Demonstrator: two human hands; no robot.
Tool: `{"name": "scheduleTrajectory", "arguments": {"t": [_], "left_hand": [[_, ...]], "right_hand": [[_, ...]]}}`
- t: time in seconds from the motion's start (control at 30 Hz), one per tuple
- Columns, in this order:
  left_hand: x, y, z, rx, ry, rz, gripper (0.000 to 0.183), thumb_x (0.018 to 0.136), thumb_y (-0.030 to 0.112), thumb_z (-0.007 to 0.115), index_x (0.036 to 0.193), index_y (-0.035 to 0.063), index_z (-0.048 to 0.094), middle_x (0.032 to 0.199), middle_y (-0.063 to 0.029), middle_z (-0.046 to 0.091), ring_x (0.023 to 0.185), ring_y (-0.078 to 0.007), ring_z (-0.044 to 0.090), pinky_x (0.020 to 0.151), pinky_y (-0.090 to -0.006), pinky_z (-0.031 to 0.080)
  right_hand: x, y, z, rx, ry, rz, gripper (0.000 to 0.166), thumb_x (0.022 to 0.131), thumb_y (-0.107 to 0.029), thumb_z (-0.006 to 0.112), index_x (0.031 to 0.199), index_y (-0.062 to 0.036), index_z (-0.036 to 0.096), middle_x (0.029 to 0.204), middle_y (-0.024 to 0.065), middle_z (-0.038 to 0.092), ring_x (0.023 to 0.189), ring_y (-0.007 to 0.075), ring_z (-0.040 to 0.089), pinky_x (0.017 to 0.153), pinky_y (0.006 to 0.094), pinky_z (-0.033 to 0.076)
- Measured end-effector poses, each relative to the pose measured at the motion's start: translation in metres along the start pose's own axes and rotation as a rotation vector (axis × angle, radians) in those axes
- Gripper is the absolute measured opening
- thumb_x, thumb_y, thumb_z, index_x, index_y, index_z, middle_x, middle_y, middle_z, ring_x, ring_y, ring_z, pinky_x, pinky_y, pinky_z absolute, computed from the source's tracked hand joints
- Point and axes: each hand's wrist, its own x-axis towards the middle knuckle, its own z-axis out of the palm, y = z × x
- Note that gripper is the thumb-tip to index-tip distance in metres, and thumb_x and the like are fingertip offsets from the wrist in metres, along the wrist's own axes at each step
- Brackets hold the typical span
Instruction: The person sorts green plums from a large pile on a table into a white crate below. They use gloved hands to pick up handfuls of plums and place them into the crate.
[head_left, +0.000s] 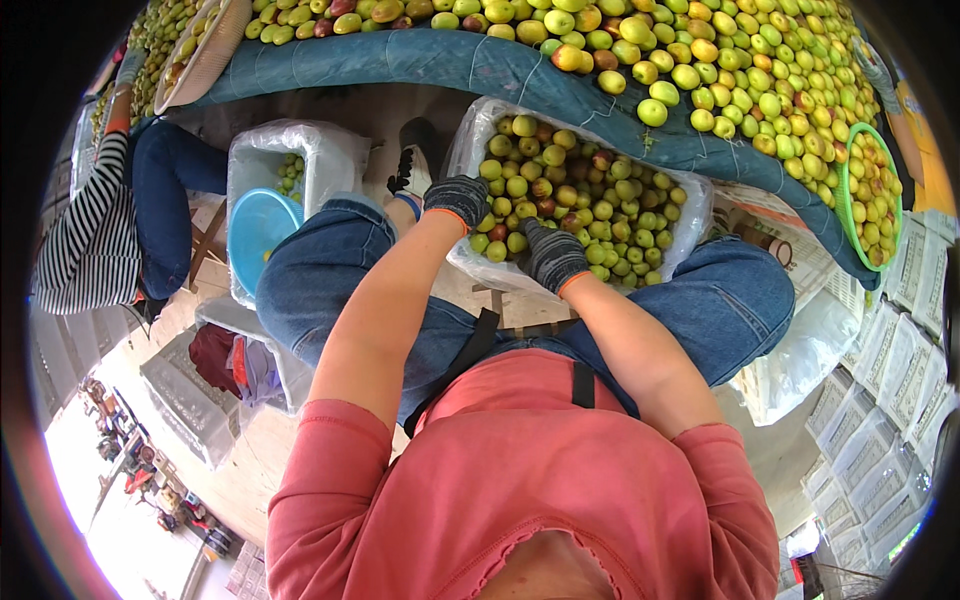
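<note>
In front of me a plastic-lined crate (694, 217) holds many round green and reddish fruits (600, 217). My left hand (457, 201), in a dark grey knit glove with an orange cuff, is at the crate's left side, its fingers curled by the fruits. Whether it grips a fruit or the liner cannot be made out. My right hand (553, 255), gloved alike, reaches over the near edge into the crate, fingertips among the fruits. Its palm side is hidden. Beyond the crate, a large heap of the same fruits (750, 67) lies behind a padded blue fabric edge (420, 56).
Left of my leg are a blue basin (259, 225) and a lined crate (300, 135) with a few green fruits. A person in striped sleeves (94, 240) sits at far left. A green-rimmed basket (874, 202) holds fruit at right, near another person's arm and stacked lined crates (870, 442).
</note>
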Motion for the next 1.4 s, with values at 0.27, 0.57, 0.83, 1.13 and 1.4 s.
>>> {"name": "scheduleTrajectory", "arguments": {"t": [0.27, 0.57, 0.83, 1.13, 1.4], "left_hand": [[0.003, 0.012, -0.001, 0.013, -0.044, -0.065, 0.029, 0.086, 0.018, 0.053, 0.104, 0.0071, 0.072, 0.109, -0.0165, 0.07, 0.1, -0.0334, 0.068, 0.082, -0.0463, 0.055], [-0.005, 0.02, -0.001, -0.118, 0.051, -0.183, 0.041, 0.08, 0.029, 0.06, 0.115, 0.0082, 0.064, 0.105, -0.0194, 0.07, 0.099, -0.0357, 0.067, 0.084, -0.0481, 0.054], [-0.022, 0.043, -0.007, -0.129, 0.064, -0.276, 0.054, 0.07, 0.031, 0.077, 0.116, 0.0056, 0.063, 0.104, -0.0167, 0.071, 0.099, -0.0319, 0.069, 0.082, -0.0462, 0.056], [-0.021, 0.037, 0.009, -0.135, 0.15, -0.268, 0.054, 0.07, 0.033, 0.077, 0.114, 0.0067, 0.063, 0.105, -0.0175, 0.069, 0.097, -0.0322, 0.069, 0.079, -0.0453, 0.056], [-0.012, 0.038, 0.019, -0.108, 0.096, -0.309, 0.052, 0.073, 0.032, 0.075, 0.116, 0.0069, 0.061, 0.106, -0.018, 0.068, 0.097, -0.031, 0.068, 0.079, -0.0443, 0.056]], "right_hand": [[0.002, 0.001, 0.0, -0.001, -0.007, 0.0, 0.053, 0.078, -0.035, 0.072, 0.121, -0.0086, 0.057, 0.092, 0.0185, 0.07, 0.086, 0.0357, 0.068, 0.074, 0.0466, 0.054], [0.0, 0.0, -0.001, -0.006, 0.034, -0.043, 0.051, 0.081, -0.036, 0.069, 0.122, -0.0103, 0.055, 0.094, 0.017, 0.07, 0.084, 0.0363, 0.068, 0.074, 0.0493, 0.054], [0.0, -0.001, -0.001, -0.003, 0.031, -0.041, 0.052, 0.082, -0.041, 0.069, 0.122, -0.0097, 0.057, 0.09, 0.0188, 0.07, 0.084, 0.0347, 0.069, 0.07, 0.0477, 0.054], [-0.004, 0.002, -0.001, -0.027, 0.035, -0.064, 0.051, 0.08, -0.03, 0.07, 0.123, -0.0074, 0.053, 0.102, 0.0174, 0.069, 0.091, 0.0355, 0.068, 0.075, 0.0474, 0.054], [-0.001, 0.004, 0.003, -0.018, -0.004, -0.039, 0.048, 0.082, -0.025, 0.064, 0.125, -0.0057, 0.053, 0.104, 0.0182, 0.069, 0.093, 0.0363, 0.068, 0.077, 0.0479, 0.054]]}}
